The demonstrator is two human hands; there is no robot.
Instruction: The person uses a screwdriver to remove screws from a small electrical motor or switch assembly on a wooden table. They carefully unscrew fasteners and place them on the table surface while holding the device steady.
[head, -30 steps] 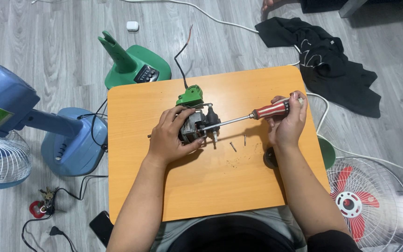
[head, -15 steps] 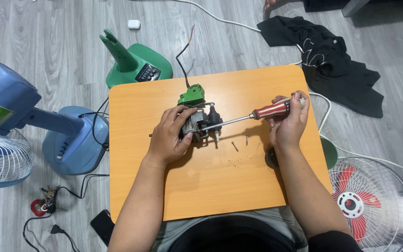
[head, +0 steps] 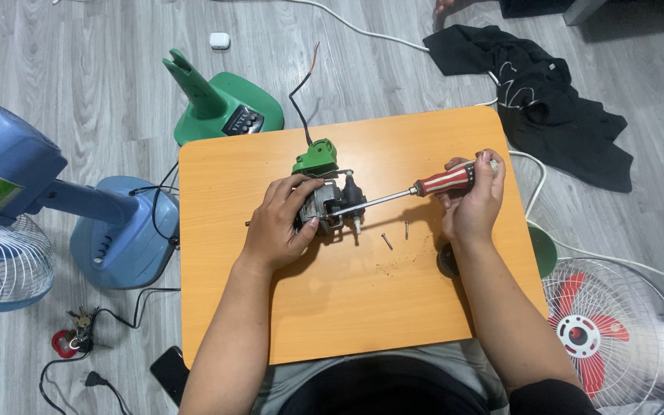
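We've got the left hand (head: 282,223) clamped on the motor (head: 330,206) & right hand (head: 472,204) gripping the screwdriver (head: 413,190), shaft running leftward w/ tip at the motor.

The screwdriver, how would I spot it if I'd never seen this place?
Find the orange table in the middle of the grey floor. The right hand holds the screwdriver above it, its tip on the fan motor gripped by the left hand. It alone has a red-and-white striped handle and a long silver shaft.
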